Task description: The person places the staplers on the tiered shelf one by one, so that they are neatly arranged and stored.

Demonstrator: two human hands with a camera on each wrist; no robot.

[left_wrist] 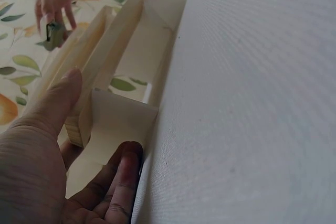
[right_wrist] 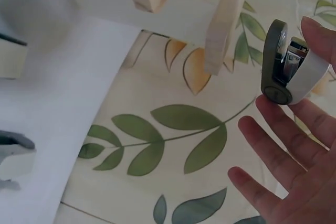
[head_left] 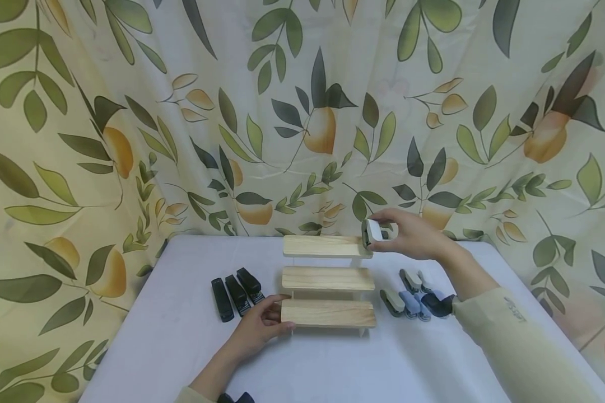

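A three-tier stand [head_left: 327, 312] with pale wooden boards and white supports stands mid-table. My left hand [head_left: 256, 326] grips the left end of its lowest board. In the left wrist view the thumb lies along that board [left_wrist: 76, 129], and the fingers bend below it beside the white support [left_wrist: 123, 106]. My right hand [head_left: 408, 234] pinches a mini stapler [head_left: 371, 233] at the right end of the top board [head_left: 322, 246]. The right wrist view shows the stapler [right_wrist: 291, 66] white on one side and dark grey-green on the other, its two arms spread, close to a board end [right_wrist: 214, 51].
Three black staplers [head_left: 223, 300] lie left of the stand. Right of it sit several mini staplers, among them a grey-green one [head_left: 393, 302] and a blue one [head_left: 410, 303]. A leaf-and-fruit patterned curtain [head_left: 282, 112] hangs behind the white-covered table [head_left: 327, 372].
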